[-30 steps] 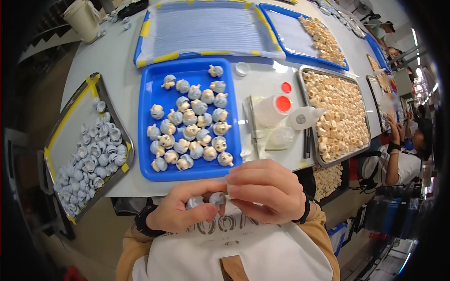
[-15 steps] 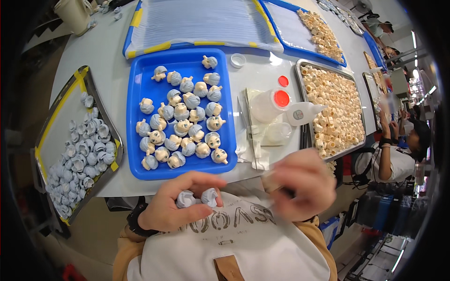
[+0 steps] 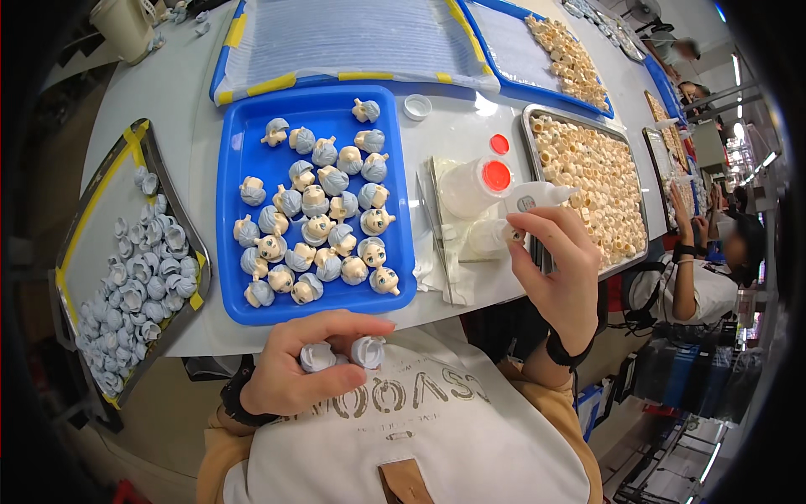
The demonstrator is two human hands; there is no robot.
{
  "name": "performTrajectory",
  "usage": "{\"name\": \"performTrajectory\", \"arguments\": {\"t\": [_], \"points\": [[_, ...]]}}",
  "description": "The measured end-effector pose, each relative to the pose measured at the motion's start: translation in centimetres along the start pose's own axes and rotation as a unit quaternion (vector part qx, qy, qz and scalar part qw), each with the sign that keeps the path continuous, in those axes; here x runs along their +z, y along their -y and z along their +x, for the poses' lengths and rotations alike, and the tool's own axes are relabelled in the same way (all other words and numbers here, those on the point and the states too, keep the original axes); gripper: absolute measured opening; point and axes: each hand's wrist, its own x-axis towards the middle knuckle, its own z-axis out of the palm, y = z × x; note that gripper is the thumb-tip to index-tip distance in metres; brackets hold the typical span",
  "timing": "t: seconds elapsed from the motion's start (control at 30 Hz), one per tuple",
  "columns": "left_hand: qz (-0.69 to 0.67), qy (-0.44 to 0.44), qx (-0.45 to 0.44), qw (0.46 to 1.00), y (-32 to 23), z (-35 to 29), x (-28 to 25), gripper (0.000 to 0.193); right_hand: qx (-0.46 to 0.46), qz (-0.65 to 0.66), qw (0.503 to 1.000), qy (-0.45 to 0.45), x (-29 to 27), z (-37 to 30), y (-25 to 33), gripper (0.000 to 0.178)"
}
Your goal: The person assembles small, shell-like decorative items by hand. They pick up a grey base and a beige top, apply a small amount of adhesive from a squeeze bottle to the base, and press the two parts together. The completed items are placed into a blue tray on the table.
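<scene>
My left hand (image 3: 294,370) is closed loosely around light-blue doll hair pieces (image 3: 368,352), hollow shells held just past the blue tray's near edge. Between the thumb and fingers of my right hand (image 3: 558,273) is a small beige doll face piece (image 3: 516,236) with a painted eye showing. That hand is beside a small clear cup (image 3: 484,239); whether the piece touches the cup I cannot tell. Behind the cup stand a translucent jar (image 3: 462,191) with a red top and a white squeeze bottle (image 3: 537,196) lying on its side. The blue tray (image 3: 231,210) carries many assembled doll heads (image 3: 316,228).
At the left, a tape-edged tray (image 3: 88,227) holds a heap of light-blue hair pieces (image 3: 134,294). A metal tray (image 3: 531,139) full of beige parts stands at the right. Long tweezers (image 3: 432,218) lie beside the jar. Paper-lined blue trays (image 3: 361,42) are at the back. Another person (image 3: 697,269) sits farther right.
My right hand has moved up and away from my body to the small clear cup, carrying the face piece. My left hand keeps its hair pieces, shifting slightly left in view.
</scene>
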Motion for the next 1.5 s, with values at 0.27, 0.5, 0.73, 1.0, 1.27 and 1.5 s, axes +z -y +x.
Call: {"name": "performTrajectory", "arguments": {"t": [0.27,0.5,0.73,1.0,1.27,1.5], "points": [[-0.028,-0.002,0.008,1.0,0.4,-0.1,0.0,0.038,-0.014,0.002,1.0,0.001,0.3,0.3,-0.2,0.024],[-0.032,0.024,-0.028,0.999,0.2,0.0,-0.2,0.036,-0.004,-0.005,1.0,0.025,-0.4,-0.1,-0.1,0.023],[-0.001,0.01,0.011,1.0,0.7,0.1,-0.3,0.035,0.002,0.0,1.0,0.022,-0.5,-0.4,-0.1,0.024],[-0.029,-0.005,0.014,0.999,0.6,0.1,0.0,0.034,0.021,0.036,0.995,-0.095,0.1,-1.7,-0.2,0.03],[0.022,-0.039,0.091,0.995,0.7,0.5,0.5,0.035,-0.131,0.376,0.917,0.004,2.7,-1.0,4.1,0.035],[0.09,-0.041,0.126,0.987,0.7,0.6,0.0,0.034,-0.194,0.348,0.915,0.056,3.7,-0.5,5.4,0.035]]}}
